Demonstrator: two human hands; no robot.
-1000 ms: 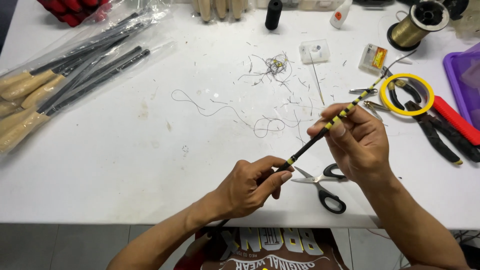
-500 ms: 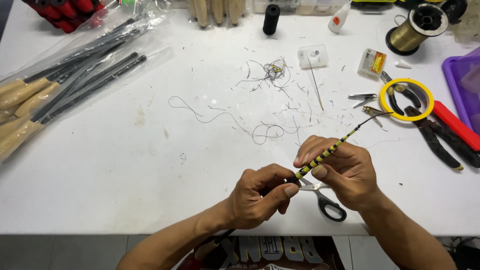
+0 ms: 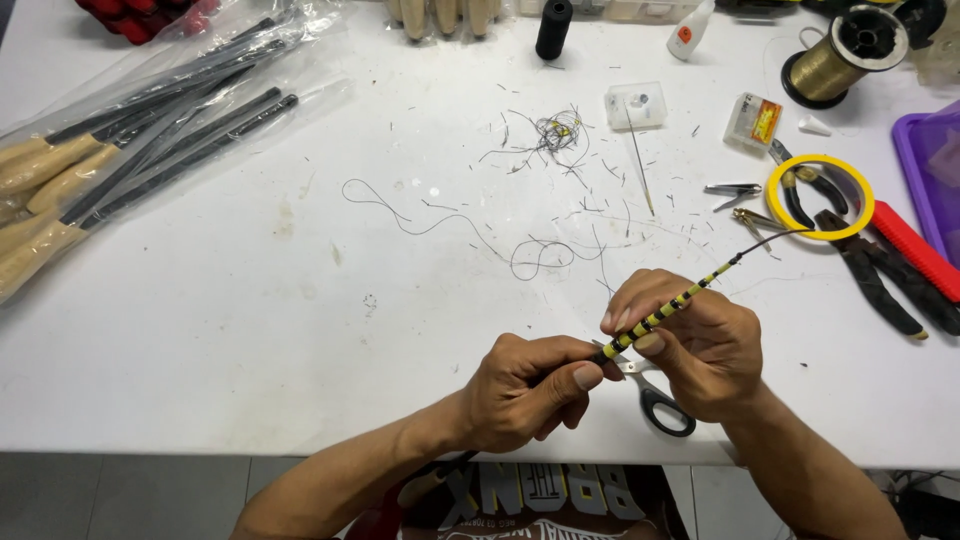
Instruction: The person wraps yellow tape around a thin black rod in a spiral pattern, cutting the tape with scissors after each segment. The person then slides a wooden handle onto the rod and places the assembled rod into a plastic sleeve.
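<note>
A broad white surface (image 3: 230, 330), scuffed and evenly lit, fills the room's view; grey floor (image 3: 120, 495) shows below its edge.

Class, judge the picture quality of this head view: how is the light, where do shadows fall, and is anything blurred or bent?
Head view: even, soft light on the white table; only faint shadows under the left hand and right hand; the banded rod and scissors are sharp; no strong glare except a sheen on the plastic bag; the table's far corners bow slightly from the wide lens.
</note>
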